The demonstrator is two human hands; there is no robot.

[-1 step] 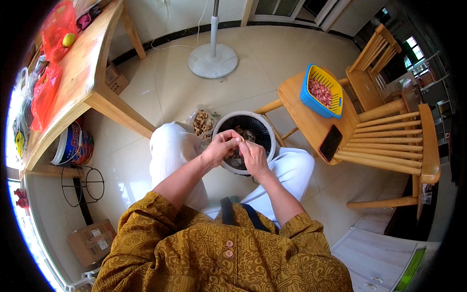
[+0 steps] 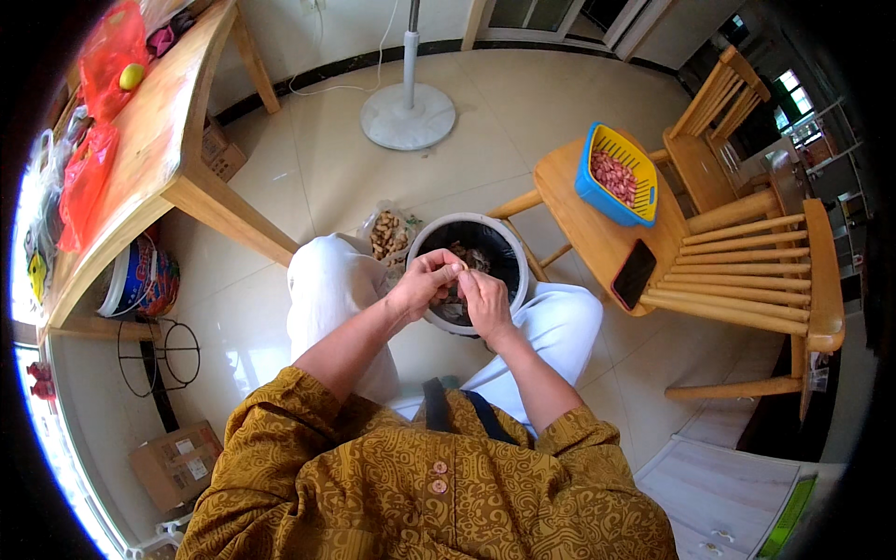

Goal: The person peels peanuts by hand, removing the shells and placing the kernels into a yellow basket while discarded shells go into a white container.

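Observation:
I sit with a round bin (image 2: 515,250), lined in black, between my knees; it holds dark husks. Above its near rim my left hand (image 2: 422,287) and my right hand (image 2: 485,303) meet. The fingertips of both pinch one small pale peanut pod (image 2: 456,271). On the floor just left of the bin lies a clear bag of unshelled peanuts (image 2: 385,235). To the right, a blue basket with a yellow insert (image 2: 616,177) holds reddish kernels and stands on a wooden chair seat (image 2: 579,229).
A dark phone (image 2: 635,273) lies on the chair seat near its backrest. A second wooden chair (image 2: 709,131) stands behind. A fan base (image 2: 408,116) is ahead, a wooden table (image 2: 159,140) with red bags at left, and a cardboard box (image 2: 173,462) at lower left.

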